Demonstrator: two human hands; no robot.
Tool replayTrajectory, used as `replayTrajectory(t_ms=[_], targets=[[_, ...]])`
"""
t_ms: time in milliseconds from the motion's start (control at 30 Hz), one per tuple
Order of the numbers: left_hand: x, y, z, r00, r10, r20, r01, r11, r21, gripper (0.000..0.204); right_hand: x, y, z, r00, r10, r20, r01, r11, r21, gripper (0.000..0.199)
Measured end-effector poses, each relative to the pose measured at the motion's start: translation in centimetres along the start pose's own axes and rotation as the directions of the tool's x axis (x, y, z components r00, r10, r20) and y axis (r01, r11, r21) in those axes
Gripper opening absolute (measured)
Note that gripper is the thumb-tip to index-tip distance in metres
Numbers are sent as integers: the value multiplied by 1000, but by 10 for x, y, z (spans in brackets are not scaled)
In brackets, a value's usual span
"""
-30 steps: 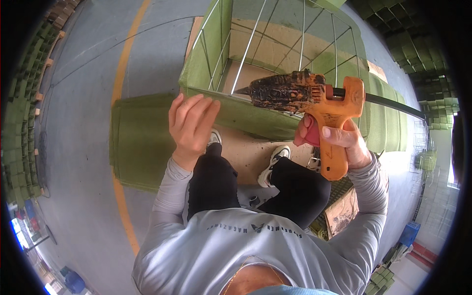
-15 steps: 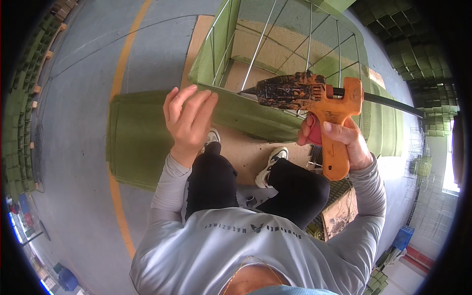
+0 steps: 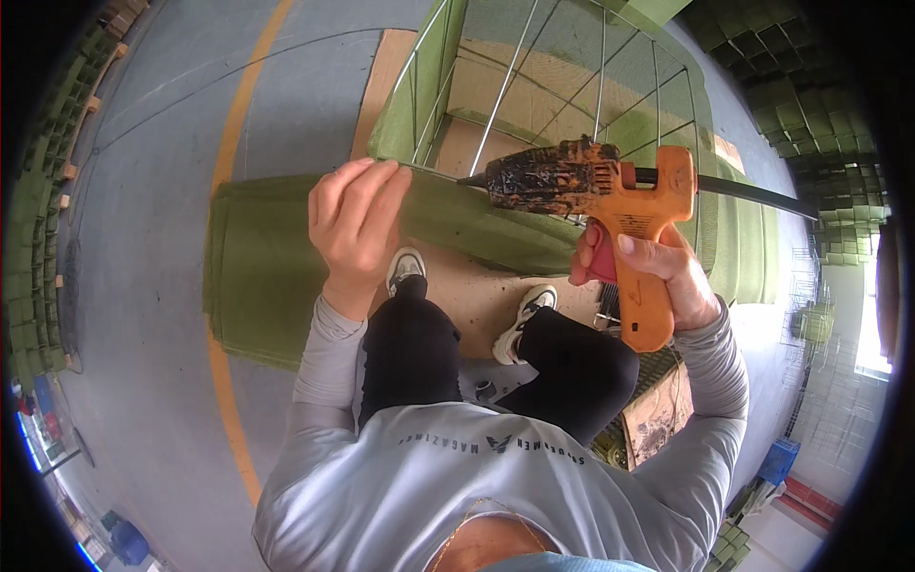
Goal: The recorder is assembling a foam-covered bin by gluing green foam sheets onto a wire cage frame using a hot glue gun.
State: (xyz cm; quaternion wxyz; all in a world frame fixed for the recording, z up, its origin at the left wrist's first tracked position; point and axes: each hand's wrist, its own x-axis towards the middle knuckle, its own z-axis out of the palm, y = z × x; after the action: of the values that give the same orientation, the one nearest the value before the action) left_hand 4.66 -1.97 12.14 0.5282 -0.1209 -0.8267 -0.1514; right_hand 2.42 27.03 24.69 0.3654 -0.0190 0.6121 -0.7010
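Note:
My right hand [image 3: 658,262] grips an orange glue gun [image 3: 646,296] by its handle, fingers on the red trigger. Its nozzle end is smeared black and points left, close to the fabric edge along a wire frame [image 3: 502,81]. A black glue stick [image 3: 758,197] sticks out of the gun's back. My left hand [image 3: 355,214] is closed at the near left corner of the frame, fingertips together on the edge of the green mesh fabric [image 3: 486,224]. The thumb is mostly hidden. Green fabric covers the frame's sides, with the wires showing through.
Brown cardboard [image 3: 381,81] lies under the frame. A flat green fabric panel [image 3: 257,272] spreads over the floor to the left, across a yellow line [image 3: 232,143]. Stacked green pieces [image 3: 820,86] stand at the far right. A blue crate [image 3: 780,459] sits at the lower right.
My left hand has moved slightly left and up, its spread fingers closing together at the fabric edge. The glue gun has shifted a little to the left with my right hand.

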Motion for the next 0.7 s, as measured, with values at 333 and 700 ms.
replayTrajectory(t_ms=[333,700], targets=[[0,-11,-2,999,34,16,-33,998,-46,24,10,-12,1,999,19,31,-20,999,38,31],[7,-12,-6,999,30,11,-29,996,-89,24,26,-20,13,999,27,25,-25,998,-59,39]])
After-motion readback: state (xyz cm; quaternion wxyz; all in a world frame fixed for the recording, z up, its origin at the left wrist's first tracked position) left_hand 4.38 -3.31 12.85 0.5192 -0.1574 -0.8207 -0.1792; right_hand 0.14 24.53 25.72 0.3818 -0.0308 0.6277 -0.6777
